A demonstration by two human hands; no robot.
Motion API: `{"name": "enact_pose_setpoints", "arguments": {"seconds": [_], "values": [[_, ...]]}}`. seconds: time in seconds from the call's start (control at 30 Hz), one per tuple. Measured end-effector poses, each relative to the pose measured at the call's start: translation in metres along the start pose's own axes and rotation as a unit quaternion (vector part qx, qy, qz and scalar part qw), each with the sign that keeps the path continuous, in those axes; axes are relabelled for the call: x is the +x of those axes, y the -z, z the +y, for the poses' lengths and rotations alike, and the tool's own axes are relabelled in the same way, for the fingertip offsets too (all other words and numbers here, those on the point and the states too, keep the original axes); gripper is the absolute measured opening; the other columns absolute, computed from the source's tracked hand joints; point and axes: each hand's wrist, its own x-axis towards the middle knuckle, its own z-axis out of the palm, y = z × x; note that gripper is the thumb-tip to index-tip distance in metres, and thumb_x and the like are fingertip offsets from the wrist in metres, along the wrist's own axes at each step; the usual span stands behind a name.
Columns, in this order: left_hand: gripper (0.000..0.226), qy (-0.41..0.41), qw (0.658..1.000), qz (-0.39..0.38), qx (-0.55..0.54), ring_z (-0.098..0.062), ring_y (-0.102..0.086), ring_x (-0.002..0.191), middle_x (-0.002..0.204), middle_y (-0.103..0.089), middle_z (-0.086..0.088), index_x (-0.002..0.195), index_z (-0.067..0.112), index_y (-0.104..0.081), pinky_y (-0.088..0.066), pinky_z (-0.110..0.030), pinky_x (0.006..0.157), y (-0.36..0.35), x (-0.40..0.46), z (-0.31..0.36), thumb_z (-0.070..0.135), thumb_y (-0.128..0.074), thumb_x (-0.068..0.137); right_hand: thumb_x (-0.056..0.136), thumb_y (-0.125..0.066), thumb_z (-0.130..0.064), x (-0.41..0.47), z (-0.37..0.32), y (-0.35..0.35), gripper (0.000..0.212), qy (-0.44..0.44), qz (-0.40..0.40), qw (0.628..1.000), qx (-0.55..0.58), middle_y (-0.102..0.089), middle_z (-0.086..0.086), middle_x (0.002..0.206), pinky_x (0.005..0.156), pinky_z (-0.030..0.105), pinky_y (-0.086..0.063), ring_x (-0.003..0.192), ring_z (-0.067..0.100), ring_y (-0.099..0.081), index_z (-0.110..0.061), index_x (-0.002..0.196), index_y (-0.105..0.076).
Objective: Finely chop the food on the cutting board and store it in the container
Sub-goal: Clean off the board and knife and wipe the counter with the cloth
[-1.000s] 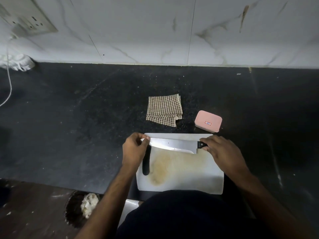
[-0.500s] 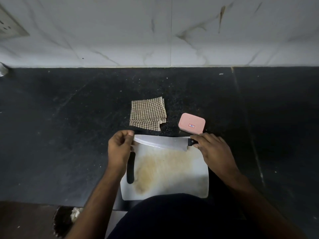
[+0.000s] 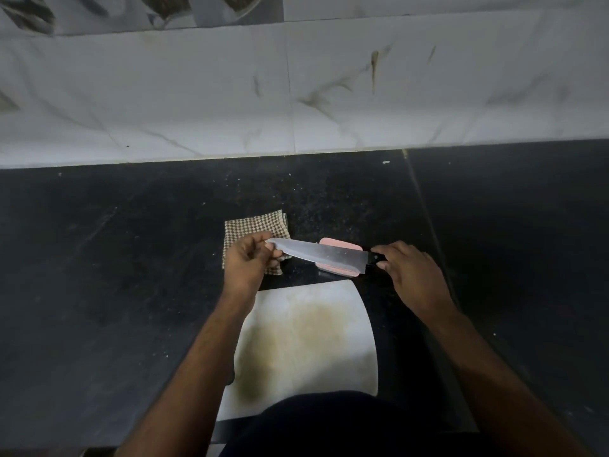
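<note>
Left hand [image 3: 247,262] pinches the knife [image 3: 324,255] tip, right hand [image 3: 407,271] grips its handle at three o'clock, blade across the pink container [image 3: 339,257], lid shut, label hidden. Stained board [image 3: 306,341] at six o'clock; cloth [image 3: 253,225] behind.

Both hands now hold the knife [image 3: 324,255] up off the board [image 3: 316,334], beyond its far edge, across the pink container [image 3: 339,258]. The left hand [image 3: 248,263] pinches the tip over the cloth [image 3: 253,227]; the right hand [image 3: 412,272] grips the handle.
</note>
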Motion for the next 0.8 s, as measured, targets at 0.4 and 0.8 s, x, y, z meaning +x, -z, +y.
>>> {"name": "enact_pose_setpoints", "arguments": {"seconds": [0.4, 0.8], "values": [[0.014, -0.005, 1.000, 0.002, 0.024, -0.020, -0.071, 0.080, 0.097, -0.077, -0.016, 0.113, 0.011, -0.069, -0.061, -0.037, 0.072, -0.015, 0.004, -0.015, 0.010, -0.059, 0.104, 0.099, -0.061, -0.025, 0.000, 0.026, -0.001, 0.037, 0.014, -0.015, 0.999, 0.036, -0.062, -0.001, 0.124, 0.091, 0.041, -0.046, 0.112, 0.023, -0.058, -0.021, 0.135, -0.061], [0.014, -0.040, 0.994, 0.050, 0.086, -0.021, -0.074, 0.090, 0.100, -0.076, 0.000, 0.114, 0.019, -0.071, -0.062, -0.036, 0.078, 0.017, -0.019, -0.027, 0.015, -0.065, 0.101, 0.096, -0.063, -0.019, 0.007, -0.043, -0.009, 0.035, 0.120, 0.031, 0.992, 0.017, -0.056, -0.005, 0.121, 0.091, 0.037, -0.046, 0.110, 0.016, -0.052, -0.022, 0.130, -0.061]]}}
